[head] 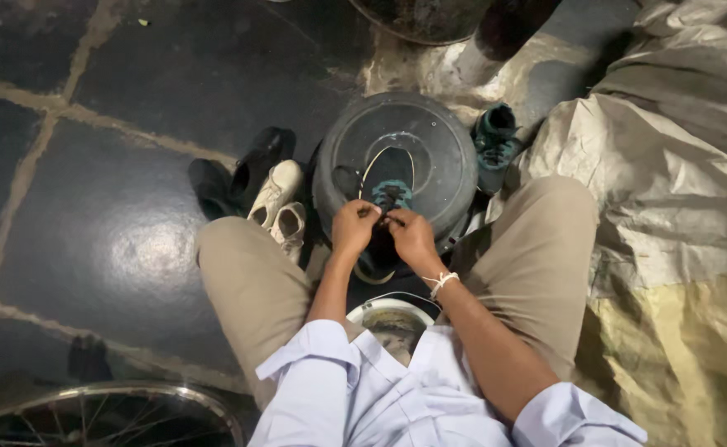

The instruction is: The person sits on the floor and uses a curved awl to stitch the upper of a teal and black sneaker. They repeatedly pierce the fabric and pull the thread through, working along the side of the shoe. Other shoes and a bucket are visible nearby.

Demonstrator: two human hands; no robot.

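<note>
A dark shoe with a teal tongue and pale sole edge lies on an upturned black round tub between my knees. My left hand and my right hand are both closed on the shoe's laces near its opening, fingers pinched together over the tongue. A white thread band circles my right wrist. The heel end of the shoe is hidden under my hands.
A matching teal and dark shoe stands right of the tub. A pair of cream shoes and a pair of black shoes lie to the left on the dark stone floor. Crumpled tarpaulin covers the right. A bicycle wheel sits at bottom left.
</note>
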